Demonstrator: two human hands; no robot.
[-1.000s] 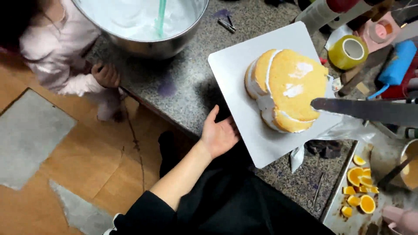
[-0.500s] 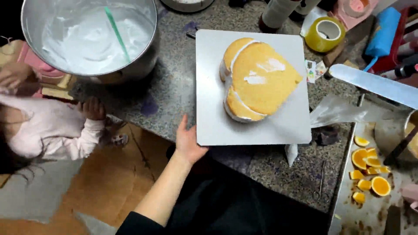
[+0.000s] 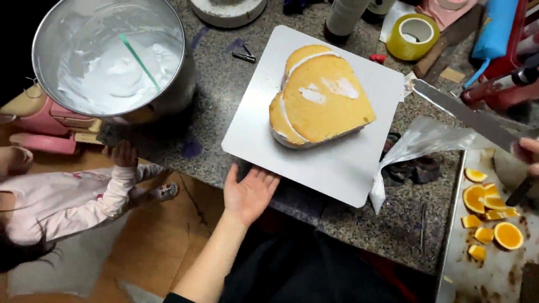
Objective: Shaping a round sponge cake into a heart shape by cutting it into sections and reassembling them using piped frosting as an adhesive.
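A heart-shaped layered sponge cake (image 3: 320, 98) with white cream between its layers sits on a square white board (image 3: 337, 163) on a speckled stone counter. My left hand (image 3: 247, 193) rests at the board's near edge, fingers under or against it. My right hand (image 3: 528, 151) is at the right frame edge, gripping a long flat metal spatula (image 3: 466, 115) whose blade points toward the cake. A clear piping bag (image 3: 418, 148) lies beside the board under the blade.
A big steel bowl (image 3: 185, 84) of white cream with a green stick stands at left. A small person in pink (image 3: 67, 196) holds the counter edge. Orange slices (image 3: 491, 210) lie on a tray at right; yellow tape roll (image 3: 412, 36) at back.
The view has swung; the board and cake have turned clockwise. My left hand stays at the board's edge. The spatula sits farther right, away from the cake.
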